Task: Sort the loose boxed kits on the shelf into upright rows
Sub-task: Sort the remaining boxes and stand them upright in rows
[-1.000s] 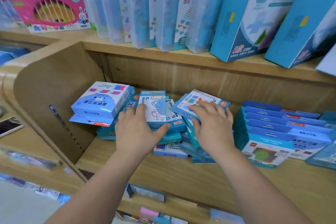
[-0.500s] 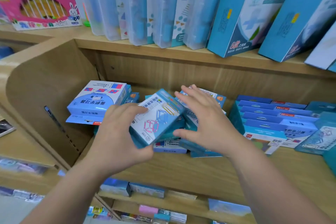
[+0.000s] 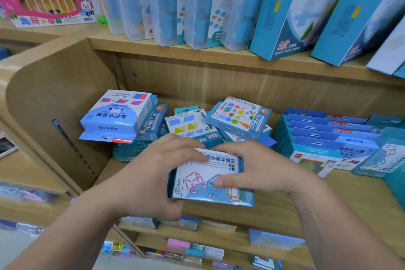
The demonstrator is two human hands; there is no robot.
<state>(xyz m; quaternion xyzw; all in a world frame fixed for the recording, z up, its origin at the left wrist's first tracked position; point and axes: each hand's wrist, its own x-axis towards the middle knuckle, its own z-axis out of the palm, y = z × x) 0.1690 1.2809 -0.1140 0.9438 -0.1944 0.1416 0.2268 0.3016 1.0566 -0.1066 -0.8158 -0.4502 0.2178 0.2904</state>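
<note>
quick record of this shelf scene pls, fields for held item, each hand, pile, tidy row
held item: blue kit box, face up, in front of the pile
left hand: grips the box's left edge
right hand: grips its right side, thumb on the face
loose pile: boxes flat and askew, behind the hands
tidy row: blue boxes lined up, right side
shelf: wood

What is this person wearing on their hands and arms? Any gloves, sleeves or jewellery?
Nothing visible. The left hand and right hand are bare: no gloves, rings or watch. The left forearm and right forearm show no sleeve as far as the picture reaches.
</note>
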